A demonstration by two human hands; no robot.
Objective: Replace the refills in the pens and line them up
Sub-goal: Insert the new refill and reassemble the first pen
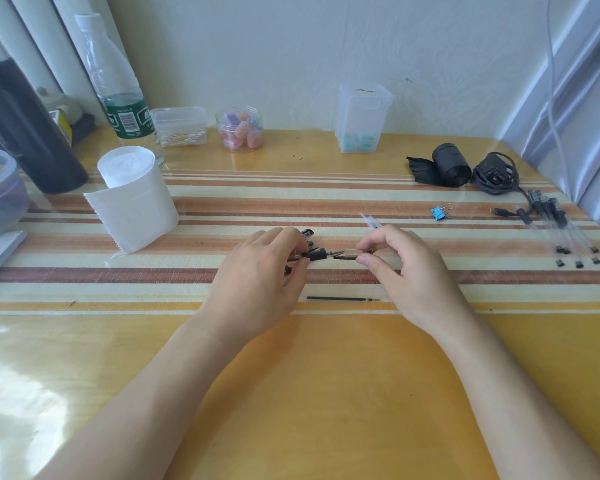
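Observation:
My left hand point(260, 271) is closed around a black pen tip section point(317, 254) with a pointed nib facing right, and a black cap end point(307, 233) shows above the fingers. My right hand point(402, 268) pinches a dark refill point(345, 257) by thumb and forefinger, its end close to the nib. A clear pen barrel point(371, 221) sticks out behind the right hand's fingers. One loose black refill point(341, 298) lies on the striped mat just in front of both hands. Several clear pens with black caps point(565, 233) lie side by side at the right.
A tissue roll point(134, 199) stands at the left. A blue binder clip point(438, 213), a black roll point(451, 169) and a coiled cable point(496, 174) lie at the right. Along the wall stand a bottle point(118, 98), a swab box point(180, 126), a jar point(239, 129) and a clear container point(360, 119).

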